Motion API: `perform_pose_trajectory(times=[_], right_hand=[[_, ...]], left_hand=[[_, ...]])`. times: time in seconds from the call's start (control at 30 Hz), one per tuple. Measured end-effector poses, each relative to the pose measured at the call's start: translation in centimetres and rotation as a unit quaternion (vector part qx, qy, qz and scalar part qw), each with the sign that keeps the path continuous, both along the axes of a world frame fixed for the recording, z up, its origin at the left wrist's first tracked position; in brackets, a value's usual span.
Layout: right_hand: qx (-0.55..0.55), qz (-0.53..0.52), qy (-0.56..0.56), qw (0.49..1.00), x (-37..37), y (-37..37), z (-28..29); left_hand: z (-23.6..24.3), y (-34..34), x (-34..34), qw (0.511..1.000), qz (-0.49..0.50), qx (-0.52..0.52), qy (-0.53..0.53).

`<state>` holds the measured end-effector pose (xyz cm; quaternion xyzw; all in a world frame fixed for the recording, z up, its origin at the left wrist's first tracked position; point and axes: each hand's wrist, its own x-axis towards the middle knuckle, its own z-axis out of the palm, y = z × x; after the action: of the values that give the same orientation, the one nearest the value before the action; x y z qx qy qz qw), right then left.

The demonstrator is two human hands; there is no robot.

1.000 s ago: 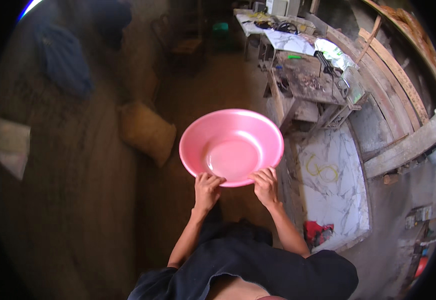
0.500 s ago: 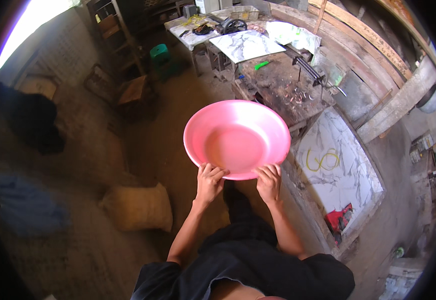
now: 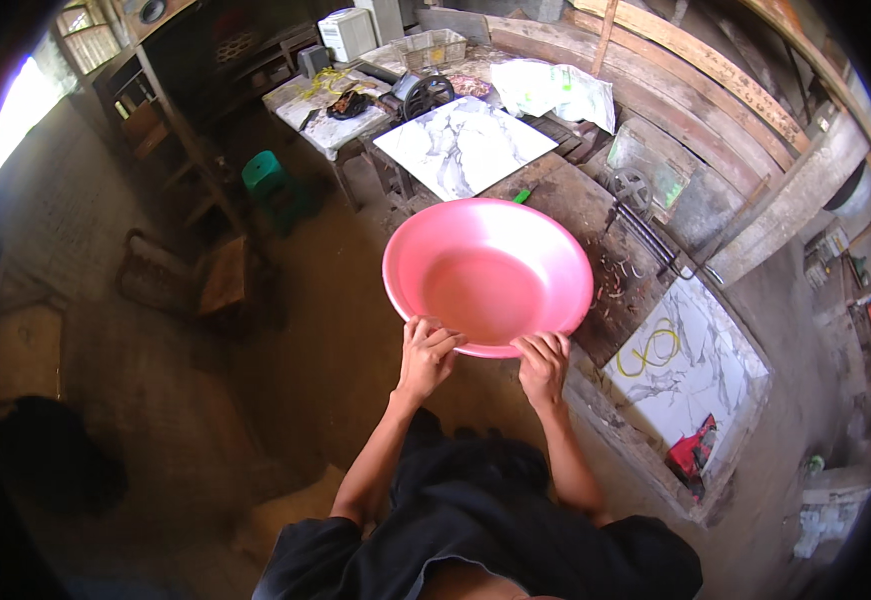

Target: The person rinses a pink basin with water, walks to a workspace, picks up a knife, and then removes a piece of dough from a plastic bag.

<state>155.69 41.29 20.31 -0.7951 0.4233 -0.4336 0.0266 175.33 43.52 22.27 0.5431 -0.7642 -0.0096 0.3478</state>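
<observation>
A wide pink plastic basin (image 3: 491,295) is held out in front of me, its inside facing up toward me with nothing visible in it. My left hand (image 3: 428,358) grips the near rim left of its middle, fingers curled over the edge. On the same rim, farther right, my right hand (image 3: 544,368) is closed in the same way. The basin's far edge overlaps the view of a workbench (image 3: 581,200), where a green-handled tool (image 3: 524,195) lies just beyond the rim.
A marble-patterned board (image 3: 466,145) lies on the bench beside a metal crank device (image 3: 646,238). At right, a second marbled panel (image 3: 691,350) carries a yellow cord-like loop and a red item (image 3: 693,447). A green stool (image 3: 268,180) and a wooden chair (image 3: 221,275) stand left.
The surroundings have shifted in view as I turn and move toward the workbench. Both hands keep their hold on the basin, which now overlaps the bench's near side more.
</observation>
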Motion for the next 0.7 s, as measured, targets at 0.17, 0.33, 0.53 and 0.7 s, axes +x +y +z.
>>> perform_pose_trajectory(times=[0.17, 0.33, 0.53, 0.7], right_hand=[[-0.017, -0.138, 0.02, 0.99, 0.3, -0.3, -1.3], [0.01, -0.286, 0.052, 0.957, 0.4, 1.1, -1.8], [0.022, -0.397, 0.097, 0.913, 2.7, 3.6, -2.4], [0.168, -0.379, 0.062, 0.908, 4.4, 5.0, -1.8]], left_hand=[[-2.2, -5.1, 0.1, 0.994, -0.105, 0.008, 0.029], [-3.8, -8.6, -1.4, 0.967, -0.242, 0.032, 0.072], [-4.7, -12.2, -1.0, 0.92, -0.38, 0.054, 0.081], [-4.8, -12.6, -0.3, 0.902, -0.412, 0.108, 0.073]])
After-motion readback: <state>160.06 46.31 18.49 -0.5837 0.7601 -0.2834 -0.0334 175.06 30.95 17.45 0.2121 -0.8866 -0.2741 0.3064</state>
